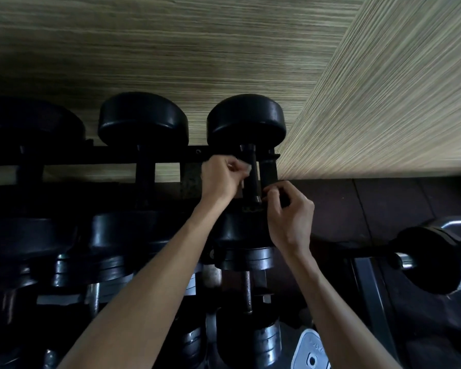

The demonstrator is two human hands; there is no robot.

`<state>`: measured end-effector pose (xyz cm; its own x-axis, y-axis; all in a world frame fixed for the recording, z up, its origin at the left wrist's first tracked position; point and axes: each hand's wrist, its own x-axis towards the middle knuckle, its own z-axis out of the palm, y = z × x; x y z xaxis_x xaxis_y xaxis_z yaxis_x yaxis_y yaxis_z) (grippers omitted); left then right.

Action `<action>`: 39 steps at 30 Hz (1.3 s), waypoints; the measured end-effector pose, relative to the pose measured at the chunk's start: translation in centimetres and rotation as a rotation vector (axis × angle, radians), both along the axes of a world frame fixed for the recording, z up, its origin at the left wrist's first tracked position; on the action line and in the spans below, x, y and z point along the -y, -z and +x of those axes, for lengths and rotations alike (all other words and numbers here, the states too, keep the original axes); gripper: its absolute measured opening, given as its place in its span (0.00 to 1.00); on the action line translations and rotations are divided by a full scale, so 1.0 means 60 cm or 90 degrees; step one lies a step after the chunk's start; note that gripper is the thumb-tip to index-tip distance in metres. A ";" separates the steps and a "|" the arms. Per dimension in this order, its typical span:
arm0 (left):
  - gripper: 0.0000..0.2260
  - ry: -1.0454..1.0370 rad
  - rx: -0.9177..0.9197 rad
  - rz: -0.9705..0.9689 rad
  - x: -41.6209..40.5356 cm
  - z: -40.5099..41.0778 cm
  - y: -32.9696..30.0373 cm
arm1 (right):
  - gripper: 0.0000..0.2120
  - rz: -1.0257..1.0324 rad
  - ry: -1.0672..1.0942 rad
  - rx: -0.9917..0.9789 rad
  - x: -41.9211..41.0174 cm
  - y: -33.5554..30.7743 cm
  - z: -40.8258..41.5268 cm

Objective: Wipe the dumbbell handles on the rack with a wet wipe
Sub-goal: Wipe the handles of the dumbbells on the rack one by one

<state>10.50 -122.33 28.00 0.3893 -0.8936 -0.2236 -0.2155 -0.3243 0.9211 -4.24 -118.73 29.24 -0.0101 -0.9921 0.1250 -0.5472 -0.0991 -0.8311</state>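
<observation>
Black dumbbell handle (pixel 253 177) sits between our hands: left hand (pixel 221 179) pinches the wet wipe (pixel 246 170); right hand (pixel 290 217) curls beside it, its grip unclear, rack (pixel 171 155) behind.

head cam | looks forward-down | close over dumbbell rack (pixel 171 155) | wall behind

I am in a gym's weight area. In front of me a black steel rack (pixel 171 155) holds rows of black round-headed dumbbells (pixel 246 121), with chrome-plated ones (pixel 266 339) on the lower tier. To my right a bar with a dark weight plate (pixel 431 262) rests on its own stand. The floor (pixel 383 203) is dark rubber tile, and the wall (pixel 171 49) behind the rack is wood-grain panelling.
</observation>
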 end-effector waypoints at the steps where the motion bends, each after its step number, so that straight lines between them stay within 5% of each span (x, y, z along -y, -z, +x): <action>1: 0.06 -0.022 0.004 -0.026 0.015 0.002 -0.004 | 0.10 0.004 -0.002 0.003 0.000 -0.001 0.000; 5: 0.05 -0.031 -0.008 -0.060 0.032 0.004 -0.012 | 0.10 0.013 -0.016 -0.002 -0.001 -0.005 -0.001; 11: 0.07 0.144 -0.025 0.043 -0.048 0.003 0.011 | 0.09 0.005 -0.015 -0.005 0.000 -0.005 -0.002; 17: 0.01 0.004 0.055 -0.062 0.033 0.014 0.000 | 0.10 0.016 -0.001 0.011 0.000 -0.003 0.001; 21: 0.09 -0.002 0.024 -0.047 0.019 0.008 0.010 | 0.10 0.019 0.003 0.012 0.001 0.000 0.001; 26: 0.04 0.126 -0.098 0.033 -0.047 0.006 0.019 | 0.10 0.022 0.010 0.006 0.000 -0.004 0.002; 35: 0.05 -0.099 -0.488 0.017 0.037 0.027 0.048 | 0.10 0.015 -0.005 0.020 0.000 -0.003 0.000; 39: 0.04 -0.033 -0.466 0.059 -0.004 0.022 0.046 | 0.10 0.013 -0.014 0.023 0.001 0.000 -0.002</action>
<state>11.83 -122.07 25.25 0.1526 -0.8426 -0.5165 0.4618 -0.4013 0.7910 -4.39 -118.77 29.27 0.0081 -0.9945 0.1046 -0.5139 -0.0939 -0.8527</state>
